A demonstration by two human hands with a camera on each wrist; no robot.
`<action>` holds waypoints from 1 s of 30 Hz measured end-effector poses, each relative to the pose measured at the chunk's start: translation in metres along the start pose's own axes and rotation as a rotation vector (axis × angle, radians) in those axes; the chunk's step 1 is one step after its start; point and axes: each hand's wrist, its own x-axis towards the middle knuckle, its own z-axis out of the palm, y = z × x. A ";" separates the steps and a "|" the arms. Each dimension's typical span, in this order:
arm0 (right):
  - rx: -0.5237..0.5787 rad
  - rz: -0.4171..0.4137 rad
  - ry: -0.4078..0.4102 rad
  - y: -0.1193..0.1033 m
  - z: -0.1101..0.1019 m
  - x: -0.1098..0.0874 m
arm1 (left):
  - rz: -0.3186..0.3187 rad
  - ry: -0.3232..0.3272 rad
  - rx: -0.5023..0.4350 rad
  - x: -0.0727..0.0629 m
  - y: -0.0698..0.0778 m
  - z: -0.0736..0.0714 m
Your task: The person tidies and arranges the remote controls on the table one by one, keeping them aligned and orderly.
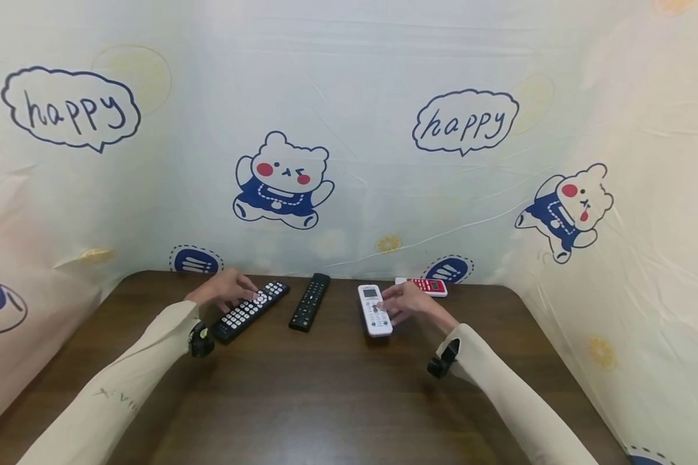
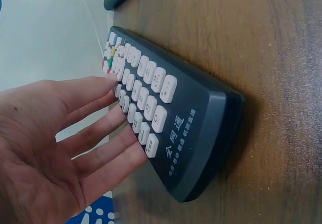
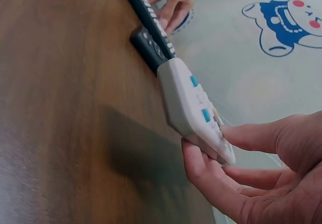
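Printed cloth backs the brown surface. The left grip clamps the big black remote, perhaps slightly raised; the slim black remote lies just right of it. The right grip clamps the white remote, held clear of the surface; the red remote lies just beyond.

both arms stretched forward, left hand pinching between thumb and fingers, right hand pinching likewise
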 end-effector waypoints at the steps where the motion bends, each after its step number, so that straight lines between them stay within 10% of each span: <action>1: 0.010 0.001 0.003 0.000 0.001 -0.002 | -0.001 0.004 -0.004 0.000 0.000 0.000; 30: 0.029 0.031 0.018 0.011 0.017 -0.030 | -0.090 0.003 -0.139 -0.001 0.003 0.007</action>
